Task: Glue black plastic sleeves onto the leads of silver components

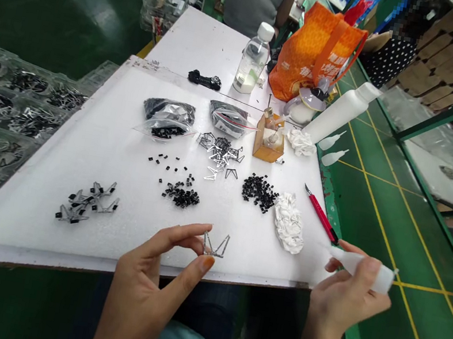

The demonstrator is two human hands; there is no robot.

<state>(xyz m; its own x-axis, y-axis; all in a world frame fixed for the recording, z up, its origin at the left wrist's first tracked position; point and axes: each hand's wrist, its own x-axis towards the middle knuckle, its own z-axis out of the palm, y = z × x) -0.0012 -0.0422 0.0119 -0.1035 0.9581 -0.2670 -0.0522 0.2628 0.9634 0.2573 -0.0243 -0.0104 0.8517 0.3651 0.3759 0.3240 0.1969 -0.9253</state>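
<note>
Between thumb and forefinger, my left hand (159, 274) pinches a small grey W-shaped metal frame (219, 248) above the table's front edge. My right hand (348, 290) is wrapped round a small white squeeze bottle (382, 278), its thin tip pointing left. Beyond my hands lie a pile of tiny black square pieces (181, 195) and another black pile (260, 193). Several metal frames with black pieces on them (88, 202) lie at the left. Loose bare frames (221, 151) are heaped near the middle. A crumpled white tissue (288, 224) sits close to my right hand.
A red craft knife (321, 216) lies by the table's right edge. Farther back are black-filled zip bags (169, 115), a wooden block (270, 139), a clear bottle (253, 60), a white bottle (341, 114) and an orange bag (305, 55). Parts trays (12, 114) stand left; people are beyond.
</note>
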